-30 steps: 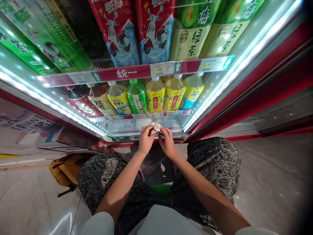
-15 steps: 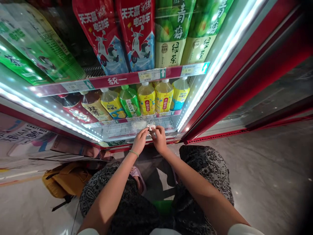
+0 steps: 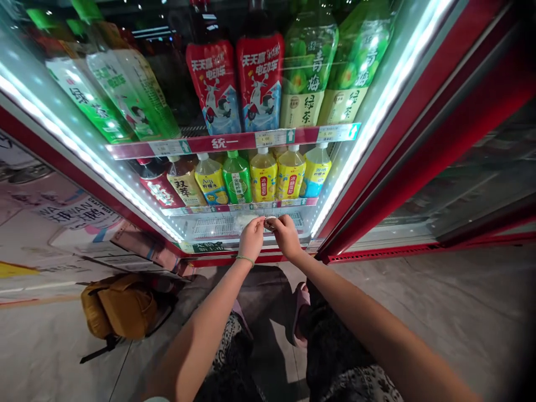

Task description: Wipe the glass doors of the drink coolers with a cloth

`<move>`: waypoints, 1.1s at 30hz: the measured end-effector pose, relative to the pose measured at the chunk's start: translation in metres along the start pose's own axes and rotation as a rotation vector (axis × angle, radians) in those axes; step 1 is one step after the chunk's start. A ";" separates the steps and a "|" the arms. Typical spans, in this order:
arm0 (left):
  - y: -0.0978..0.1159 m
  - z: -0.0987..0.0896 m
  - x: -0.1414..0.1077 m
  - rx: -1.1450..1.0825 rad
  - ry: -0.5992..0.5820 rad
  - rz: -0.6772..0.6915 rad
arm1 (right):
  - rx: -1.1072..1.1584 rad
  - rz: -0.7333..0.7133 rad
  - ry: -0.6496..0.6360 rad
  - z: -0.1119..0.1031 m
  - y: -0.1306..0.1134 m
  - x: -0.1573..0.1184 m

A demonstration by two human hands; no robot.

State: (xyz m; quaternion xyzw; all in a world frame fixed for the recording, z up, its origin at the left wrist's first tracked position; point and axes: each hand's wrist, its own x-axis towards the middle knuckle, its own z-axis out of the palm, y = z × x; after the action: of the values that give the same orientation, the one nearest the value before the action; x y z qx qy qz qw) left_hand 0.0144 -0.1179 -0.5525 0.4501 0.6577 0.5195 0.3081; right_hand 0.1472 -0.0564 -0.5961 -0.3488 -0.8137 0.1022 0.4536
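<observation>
My left hand (image 3: 252, 239) and my right hand (image 3: 287, 235) meet in front of the lowest rack of a drinks fridge. Between their pinched fingertips is a small, crumpled whitish piece (image 3: 270, 223); its kind is too small to make out. Fingers of both hands are closed on it. A pale, see-through bundle (image 3: 246, 221) that looks like plastic lies on the wire rack (image 3: 213, 226) just behind my left hand, partly hidden by it. A thin green band (image 3: 244, 258) circles my left wrist.
Above the rack stand small bottles, among them a green one (image 3: 237, 180) and a yellow one (image 3: 263, 177). Larger bottles fill the upper shelf (image 3: 230, 142). A red door frame (image 3: 402, 145) borders the right. On the floor at left rests a mustard backpack (image 3: 125, 307).
My view has risen and drawn back; my bent knees have straightened and both pink slippers now show. My hands stay together on the whitish piece, now less visible between the fingers.
</observation>
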 end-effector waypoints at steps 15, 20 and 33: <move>-0.028 -0.021 0.011 0.122 0.088 0.185 | -0.133 -0.229 -0.009 0.027 0.005 -0.017; -0.028 -0.033 0.003 0.239 0.089 0.274 | -0.187 -0.200 0.045 0.011 0.018 -0.016; -0.038 -0.026 -0.001 0.626 0.095 0.529 | -0.218 -0.170 -0.040 -0.009 0.036 -0.024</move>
State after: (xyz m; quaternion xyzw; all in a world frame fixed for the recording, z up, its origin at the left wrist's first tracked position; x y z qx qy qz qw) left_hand -0.0185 -0.1314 -0.5824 0.6513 0.6591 0.3757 -0.0186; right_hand 0.1799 -0.0475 -0.6244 -0.3236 -0.8555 -0.0184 0.4037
